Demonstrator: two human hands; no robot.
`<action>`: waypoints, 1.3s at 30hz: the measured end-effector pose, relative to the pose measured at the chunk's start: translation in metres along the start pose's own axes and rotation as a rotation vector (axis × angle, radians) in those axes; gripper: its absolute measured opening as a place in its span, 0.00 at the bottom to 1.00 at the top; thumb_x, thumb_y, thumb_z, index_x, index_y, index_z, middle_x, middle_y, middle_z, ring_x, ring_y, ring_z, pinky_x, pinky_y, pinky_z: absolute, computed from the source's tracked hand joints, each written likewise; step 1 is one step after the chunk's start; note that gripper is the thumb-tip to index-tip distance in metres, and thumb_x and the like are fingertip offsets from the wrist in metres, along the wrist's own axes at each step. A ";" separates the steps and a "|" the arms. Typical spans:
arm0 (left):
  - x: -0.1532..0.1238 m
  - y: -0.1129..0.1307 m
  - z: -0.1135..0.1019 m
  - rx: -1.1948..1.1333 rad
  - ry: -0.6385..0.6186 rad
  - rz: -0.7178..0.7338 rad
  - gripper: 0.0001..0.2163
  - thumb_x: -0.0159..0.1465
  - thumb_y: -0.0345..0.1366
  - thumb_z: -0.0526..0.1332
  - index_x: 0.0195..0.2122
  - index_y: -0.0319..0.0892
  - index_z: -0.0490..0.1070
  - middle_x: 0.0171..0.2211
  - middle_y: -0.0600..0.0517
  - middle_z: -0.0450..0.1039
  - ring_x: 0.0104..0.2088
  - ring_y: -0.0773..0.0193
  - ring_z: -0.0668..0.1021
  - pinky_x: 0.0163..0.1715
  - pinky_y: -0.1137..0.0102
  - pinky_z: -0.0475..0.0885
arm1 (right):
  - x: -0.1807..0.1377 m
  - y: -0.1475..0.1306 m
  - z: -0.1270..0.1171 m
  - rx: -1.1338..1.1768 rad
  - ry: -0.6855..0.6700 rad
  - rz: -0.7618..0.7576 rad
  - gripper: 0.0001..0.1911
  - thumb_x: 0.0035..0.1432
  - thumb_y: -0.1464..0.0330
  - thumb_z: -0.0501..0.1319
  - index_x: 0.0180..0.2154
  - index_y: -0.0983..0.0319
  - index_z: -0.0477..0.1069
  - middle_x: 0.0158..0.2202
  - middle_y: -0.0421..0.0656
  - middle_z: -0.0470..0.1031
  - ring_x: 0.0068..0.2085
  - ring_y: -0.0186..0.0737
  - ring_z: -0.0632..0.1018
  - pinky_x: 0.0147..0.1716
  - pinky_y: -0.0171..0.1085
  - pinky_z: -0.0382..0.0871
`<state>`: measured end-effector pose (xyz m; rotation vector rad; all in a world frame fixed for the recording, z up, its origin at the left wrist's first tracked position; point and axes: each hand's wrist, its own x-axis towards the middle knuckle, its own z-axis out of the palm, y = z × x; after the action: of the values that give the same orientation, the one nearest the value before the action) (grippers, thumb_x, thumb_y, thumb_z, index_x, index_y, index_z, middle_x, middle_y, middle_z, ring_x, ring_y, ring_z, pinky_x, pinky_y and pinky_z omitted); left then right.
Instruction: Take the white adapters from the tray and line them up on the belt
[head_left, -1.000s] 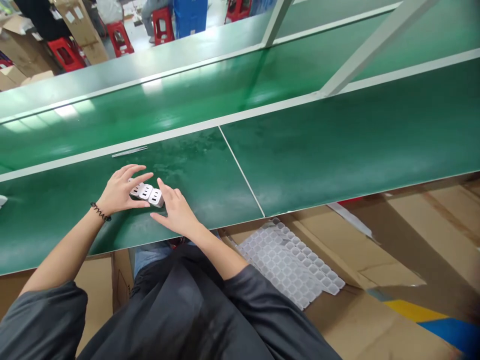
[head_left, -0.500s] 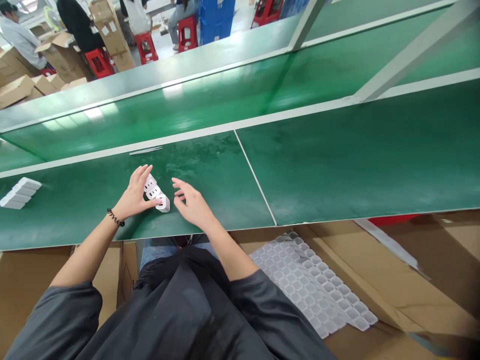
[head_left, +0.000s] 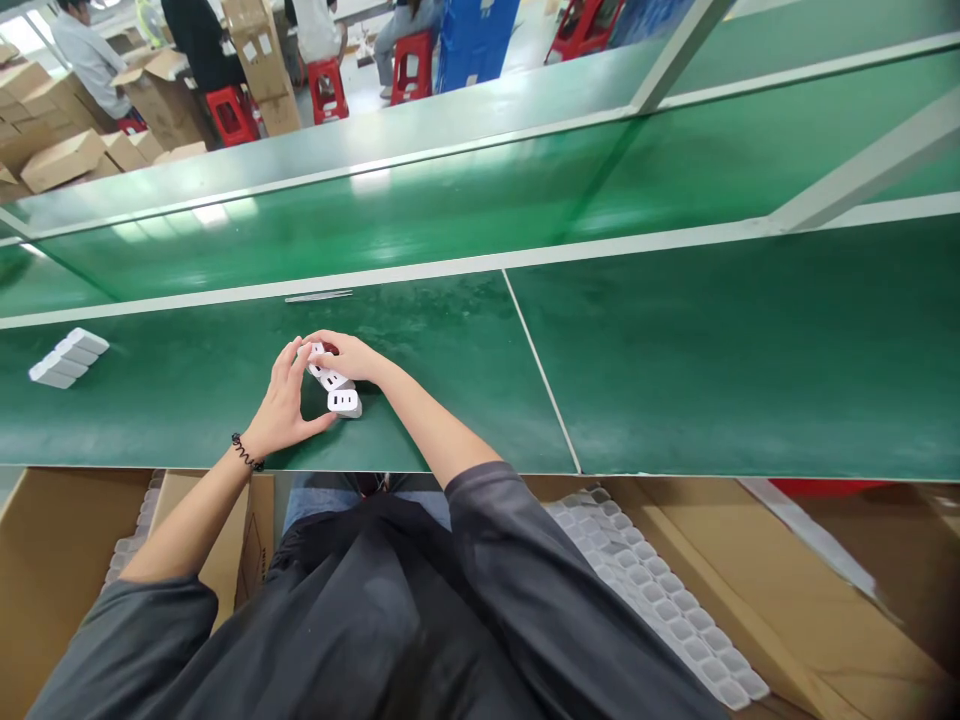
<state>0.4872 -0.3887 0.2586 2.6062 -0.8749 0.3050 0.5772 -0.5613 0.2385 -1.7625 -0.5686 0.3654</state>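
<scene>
A short row of small white plug adapters (head_left: 339, 390) lies on the green conveyor belt (head_left: 675, 360) near its front edge. My left hand (head_left: 285, 405) curls round the row's left side, thumb pressed at the near end. My right hand (head_left: 346, 355) reaches over the far end of the row, fingers bent down onto the far adapter. Both hands squeeze the row together from its two ends. A black hair tie sits on my left wrist.
Another row of white adapters (head_left: 69, 357) lies on the belt at far left. A thin metal strip (head_left: 319, 296) rests by the belt's far rail. Cardboard boxes with clear plastic trays (head_left: 660, 610) stand below the belt. People sit on red stools (head_left: 232, 112) beyond.
My right hand moved from the near right of the row over to its far end and closed on it. The view swung left, showing the second row of adapters.
</scene>
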 end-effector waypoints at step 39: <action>0.004 -0.014 0.037 -0.363 -0.044 -0.241 0.39 0.64 0.50 0.61 0.70 0.41 0.45 0.60 0.39 0.66 0.60 0.46 0.67 0.63 0.46 0.62 | -0.125 0.012 0.006 -0.085 0.528 0.137 0.28 0.53 0.64 0.66 0.55 0.59 0.64 0.55 0.50 0.72 0.48 0.43 0.76 0.45 0.43 0.77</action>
<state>0.5017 -0.3960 0.2223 2.3501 -0.5589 0.0183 0.4725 -0.6278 0.2195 -1.8872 -0.0870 -0.0390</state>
